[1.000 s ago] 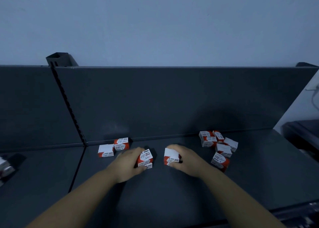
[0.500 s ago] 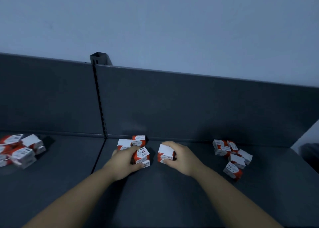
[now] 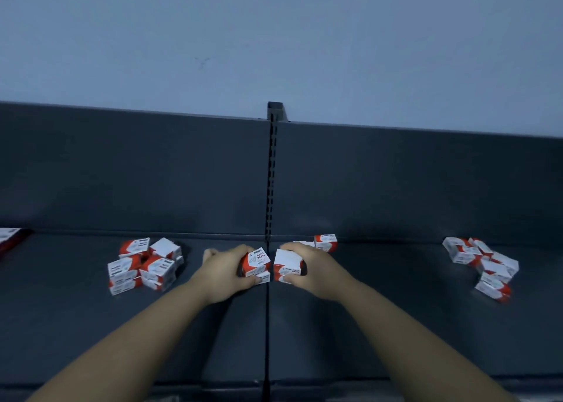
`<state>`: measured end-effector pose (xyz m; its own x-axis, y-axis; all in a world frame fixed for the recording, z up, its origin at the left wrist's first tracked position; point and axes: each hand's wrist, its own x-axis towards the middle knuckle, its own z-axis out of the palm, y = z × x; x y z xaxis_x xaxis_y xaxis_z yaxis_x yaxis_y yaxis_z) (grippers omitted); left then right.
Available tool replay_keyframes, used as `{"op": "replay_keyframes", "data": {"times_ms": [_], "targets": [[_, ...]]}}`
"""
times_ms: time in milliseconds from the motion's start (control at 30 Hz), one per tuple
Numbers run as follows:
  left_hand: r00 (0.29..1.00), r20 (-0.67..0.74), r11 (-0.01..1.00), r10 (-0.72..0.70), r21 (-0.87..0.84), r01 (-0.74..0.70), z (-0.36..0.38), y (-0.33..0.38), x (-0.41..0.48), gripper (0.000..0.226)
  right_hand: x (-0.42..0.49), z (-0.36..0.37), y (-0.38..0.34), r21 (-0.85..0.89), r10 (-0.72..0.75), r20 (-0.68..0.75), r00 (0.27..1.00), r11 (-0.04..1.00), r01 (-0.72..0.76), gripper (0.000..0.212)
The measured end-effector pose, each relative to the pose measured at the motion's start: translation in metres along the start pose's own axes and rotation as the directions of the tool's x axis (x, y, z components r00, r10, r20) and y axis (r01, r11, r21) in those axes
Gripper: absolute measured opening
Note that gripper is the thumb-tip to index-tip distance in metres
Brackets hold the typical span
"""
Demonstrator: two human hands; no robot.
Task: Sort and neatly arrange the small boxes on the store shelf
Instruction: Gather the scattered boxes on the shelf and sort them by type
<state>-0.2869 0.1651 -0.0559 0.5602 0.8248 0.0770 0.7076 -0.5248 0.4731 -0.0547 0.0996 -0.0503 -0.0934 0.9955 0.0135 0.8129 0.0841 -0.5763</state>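
Observation:
On the dark grey shelf (image 3: pixel 396 325), my left hand (image 3: pixel 224 272) grips red-and-white paper clip boxes (image 3: pixel 256 264), apparently two stacked, just left of the centre seam. My right hand (image 3: pixel 313 269) grips another small stack of the same boxes (image 3: pixel 286 266) just right of the seam. The two held stacks are almost touching. Behind my right hand a loose box (image 3: pixel 325 242) stands against the back panel, with a second one mostly hidden by my fingers.
A jumbled pile of several boxes (image 3: pixel 144 264) lies to the left, another pile (image 3: pixel 484 264) to the right. A slotted upright (image 3: pixel 272 182) splits the back panel. A flat red-and-white packet (image 3: pixel 9 238) sits at the far left edge.
The view has swung left, so the left pile now shows in full. Both hands have carried their boxes left, the left one past the seam and away from the two boxes at the back.

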Motion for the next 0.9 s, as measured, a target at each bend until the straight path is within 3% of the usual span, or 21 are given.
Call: {"op": "replay_keyframes", "data": {"times_ms": [333,533,633,733,833,900], "targets": [[0.997,0.063,0.991,0.045,0.127,-0.053,-0.048,-0.090,-0.064,0.044,0.018,0.079,-0.099,0.091,0.010,0.079,0.997,0.996,-0.017,0.051],[0.989,0.049,0.986,0.137,0.091,-0.141,-0.066,-0.135,-0.104,0.038,0.026,0.112,-0.143,0.070,-0.033,0.163,0.986,0.997,0.022,0.050],[0.990,0.036,0.990,0.139,0.032,-0.140,-0.071,-0.160,-0.124,0.044,0.028,0.133,-0.162,0.058,-0.067,0.235,0.970,0.997,0.055,0.049],[0.995,0.009,0.993,0.102,0.063,-0.102,-0.073,-0.180,-0.139,0.044,0.033,0.157,-0.176,0.058,-0.109,0.202,0.973,0.993,0.100,0.049],[0.997,-0.073,0.996,0.036,0.083,-0.030,-0.069,-0.199,-0.145,0.056,0.042,0.178,-0.184,-0.169,-0.160,0.089,0.983,0.970,0.173,0.056],[0.982,-0.183,0.983,0.052,0.184,-0.018,-0.062,-0.211,-0.147,0.065,0.045,0.190,-0.185,-0.332,-0.197,-0.029,0.980,0.927,0.177,0.058]]}}
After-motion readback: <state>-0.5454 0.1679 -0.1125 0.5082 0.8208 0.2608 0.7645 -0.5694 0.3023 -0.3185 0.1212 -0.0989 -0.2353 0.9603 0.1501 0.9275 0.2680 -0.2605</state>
